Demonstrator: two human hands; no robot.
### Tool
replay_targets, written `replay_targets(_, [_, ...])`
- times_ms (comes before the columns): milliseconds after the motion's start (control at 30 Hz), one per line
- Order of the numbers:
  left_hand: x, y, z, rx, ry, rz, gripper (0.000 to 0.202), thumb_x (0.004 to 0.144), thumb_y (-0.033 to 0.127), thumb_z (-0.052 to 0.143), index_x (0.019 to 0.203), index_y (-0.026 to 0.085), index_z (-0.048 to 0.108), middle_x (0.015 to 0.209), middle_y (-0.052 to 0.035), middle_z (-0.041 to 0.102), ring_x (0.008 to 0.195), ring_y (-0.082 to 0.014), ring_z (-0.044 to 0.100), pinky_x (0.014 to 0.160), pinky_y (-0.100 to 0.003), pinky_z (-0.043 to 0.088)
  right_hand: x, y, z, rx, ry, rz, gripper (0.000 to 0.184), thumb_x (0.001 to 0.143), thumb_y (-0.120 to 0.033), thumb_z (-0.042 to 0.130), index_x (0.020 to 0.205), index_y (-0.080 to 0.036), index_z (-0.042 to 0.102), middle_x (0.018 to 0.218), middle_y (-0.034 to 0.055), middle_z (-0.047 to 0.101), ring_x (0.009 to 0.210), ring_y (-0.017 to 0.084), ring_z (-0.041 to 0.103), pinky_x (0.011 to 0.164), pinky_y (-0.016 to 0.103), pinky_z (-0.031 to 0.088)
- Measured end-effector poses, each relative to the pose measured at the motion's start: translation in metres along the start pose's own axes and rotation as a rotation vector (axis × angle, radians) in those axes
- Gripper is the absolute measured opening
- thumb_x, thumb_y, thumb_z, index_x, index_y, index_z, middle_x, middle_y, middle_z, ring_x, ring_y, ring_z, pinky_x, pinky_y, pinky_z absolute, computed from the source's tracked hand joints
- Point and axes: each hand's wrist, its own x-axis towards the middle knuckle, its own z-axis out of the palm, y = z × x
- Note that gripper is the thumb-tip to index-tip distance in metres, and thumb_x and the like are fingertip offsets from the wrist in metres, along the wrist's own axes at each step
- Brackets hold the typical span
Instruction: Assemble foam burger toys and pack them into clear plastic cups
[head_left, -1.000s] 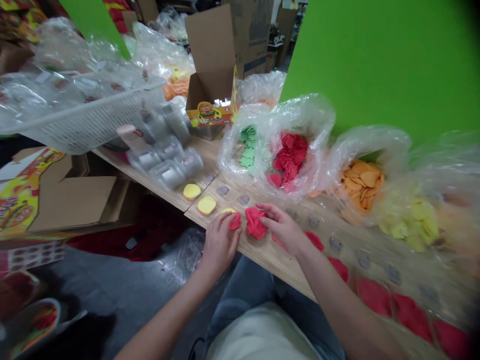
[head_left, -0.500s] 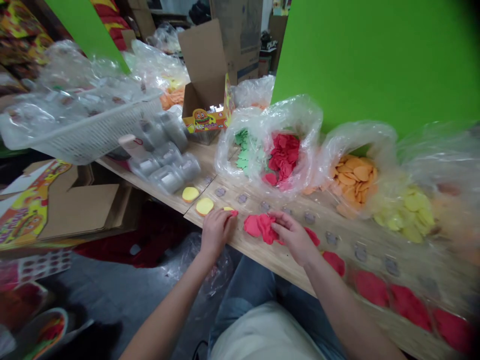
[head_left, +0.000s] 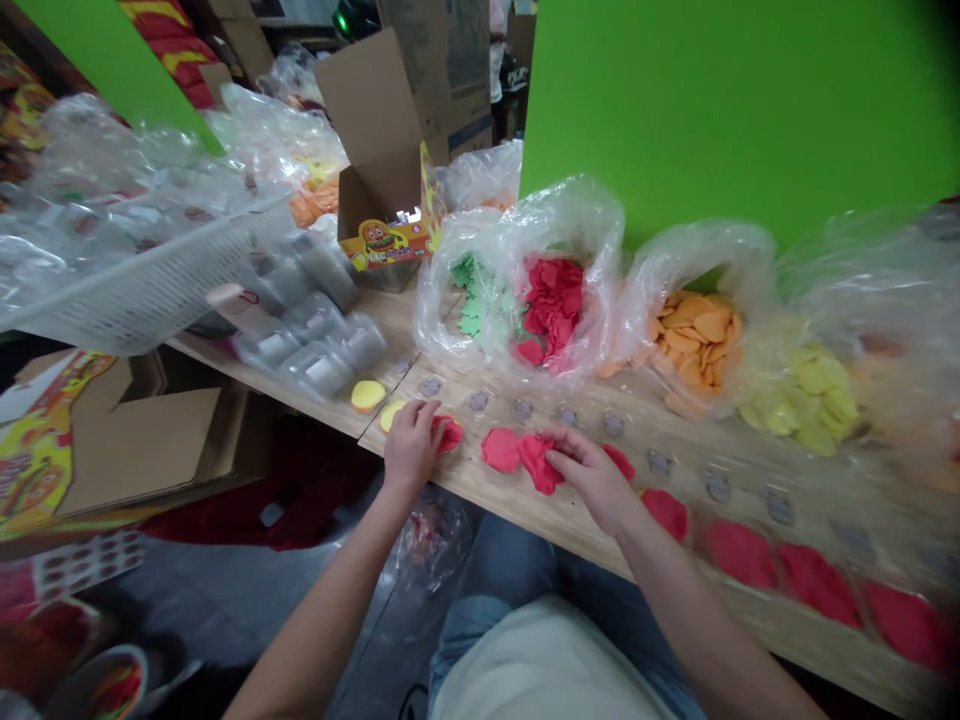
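My left hand (head_left: 411, 442) is closed at the left edge of a thin red piece (head_left: 448, 434), its fingers curled against it. The hand partly covers a yellow disc (head_left: 391, 415); another yellow disc (head_left: 368, 395) lies to its left. Between the thumb and fingers of my right hand (head_left: 592, 472) is a small crumpled stack of red pieces (head_left: 541, 464). One flat red piece (head_left: 500, 450) rests on the wooden table just left of that stack. More red pieces (head_left: 741, 554) lie in a row along the front edge to the right.
Small clear grey pieces (head_left: 523, 409) line the table (head_left: 480, 480). Behind them stand plastic bags with green (head_left: 470, 310), red (head_left: 553, 305), orange (head_left: 697, 335) and yellow pieces (head_left: 817, 395). Clear containers (head_left: 322, 365), a white basket (head_left: 165, 285) and an open carton (head_left: 386, 240) are at the left.
My left hand has shifted slightly left, and more of the red piece at its fingers now shows. My right hand still holds its red stack. The camera view has shifted a little.
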Motion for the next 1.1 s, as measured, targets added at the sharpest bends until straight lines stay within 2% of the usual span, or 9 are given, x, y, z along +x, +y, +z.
replay_targets(100, [-0.019, 0.002, 0.0, 0.02, 0.097, 0.049, 0.037, 0.086, 0.035, 0.041, 0.115, 0.015, 0.054, 0.112, -0.0136, 0.053, 0.108, -0.024, 0.047, 0.093, -0.038, 0.036, -0.003, 0.001, 0.0, -0.014, -0.022, -0.018, 0.031, 0.073, -0.035, 0.06, 0.1, -0.02, 0.06, 0.098, 0.0044, 0.062, 0.087, 0.016, 0.055, 0.072, 0.028, 0.042])
replay_targets(300, [-0.035, 0.012, -0.005, 0.191, -0.148, 0.294, 0.054, 0.081, 0.048, 0.046, 0.129, 0.024, 0.043, 0.134, -0.0124, 0.042, 0.127, -0.0279, 0.031, 0.105, -0.049, 0.015, -0.01, 0.005, 0.006, -0.033, -0.057, -0.003, 0.03, 0.074, -0.036, 0.059, 0.099, -0.02, 0.06, 0.097, 0.0043, 0.061, 0.089, 0.017, 0.054, 0.078, 0.03, 0.041])
replay_targets(433, [-0.032, 0.006, -0.006, 0.216, -0.147, 0.332, 0.057, 0.079, 0.053, 0.047, 0.128, 0.025, 0.044, 0.133, -0.0135, 0.043, 0.124, -0.0292, 0.036, 0.102, -0.048, 0.021, -0.016, 0.005, 0.008, -0.037, -0.058, -0.018, 0.031, 0.075, -0.037, 0.058, 0.1, -0.019, 0.059, 0.096, 0.0052, 0.06, 0.088, 0.018, 0.054, 0.077, 0.031, 0.042])
replay_targets(600, [-0.043, -0.007, -0.004, 0.194, 0.082, 0.31, 0.054, 0.08, 0.042, 0.051, 0.127, 0.016, 0.045, 0.119, -0.015, 0.054, 0.113, -0.0275, 0.046, 0.099, -0.043, 0.027, -0.029, 0.001, 0.007, -0.071, -0.058, -0.057, 0.031, 0.077, -0.037, 0.055, 0.102, -0.018, 0.057, 0.094, 0.0053, 0.06, 0.084, 0.016, 0.054, 0.075, 0.031, 0.042])
replay_targets(767, [-0.039, -0.014, -0.008, 0.139, -0.051, 0.474, 0.033, 0.083, 0.033, 0.049, 0.113, 0.021, 0.056, 0.108, -0.0072, 0.062, 0.105, -0.0219, 0.053, 0.103, -0.042, 0.023, -0.041, 0.003, 0.007, -0.105, -0.035, -0.064, 0.031, 0.077, -0.037, 0.055, 0.101, -0.018, 0.058, 0.092, 0.0045, 0.06, 0.083, 0.016, 0.055, 0.074, 0.031, 0.043])
replay_targets(867, [-0.038, -0.018, -0.015, 0.094, -0.026, 0.47, 0.033, 0.081, 0.033, 0.052, 0.11, 0.02, 0.057, 0.107, -0.0089, 0.061, 0.103, -0.0226, 0.054, 0.101, -0.043, 0.027, -0.047, 0.003, 0.008, -0.119, -0.029, -0.093, 0.028, 0.08, -0.033, 0.053, 0.103, -0.018, 0.057, 0.09, 0.0035, 0.06, 0.083, 0.015, 0.054, 0.072, 0.029, 0.043])
replay_targets(1000, [-0.04, 0.013, -0.02, -0.272, 0.135, 0.221, 0.029, 0.075, 0.036, 0.059, 0.099, 0.02, 0.063, 0.106, -0.0118, 0.058, 0.11, -0.0267, 0.048, 0.099, -0.045, 0.03, -0.061, -0.006, 0.013, -0.124, -0.014, -0.134, 0.024, 0.082, -0.027, 0.05, 0.104, -0.019, 0.057, 0.087, 0.0016, 0.06, 0.076, 0.013, 0.055, 0.065, 0.025, 0.043])
replay_targets(1033, [-0.04, 0.029, -0.019, -0.504, 0.09, 0.117, 0.027, 0.075, 0.036, 0.058, 0.097, 0.021, 0.064, 0.105, -0.011, 0.058, 0.109, -0.026, 0.048, 0.099, -0.044, 0.031, -0.066, -0.01, 0.014, -0.123, -0.03, -0.159, 0.024, 0.082, -0.026, 0.049, 0.104, -0.02, 0.057, 0.089, 0.0017, 0.06, 0.076, 0.012, 0.055, 0.065, 0.024, 0.044])
replay_targets(1100, [-0.041, 0.07, -0.013, -1.028, -0.193, -0.078, 0.029, 0.081, 0.041, 0.049, 0.097, 0.021, 0.063, 0.103, -0.0091, 0.061, 0.104, -0.0234, 0.052, 0.095, -0.042, 0.037, -0.076, -0.019, 0.016, -0.171, -0.052, -0.245, 0.027, 0.082, -0.022, 0.047, 0.107, -0.02, 0.056, 0.095, 0.0024, 0.061, 0.078, 0.012, 0.056, 0.067, 0.023, 0.045])
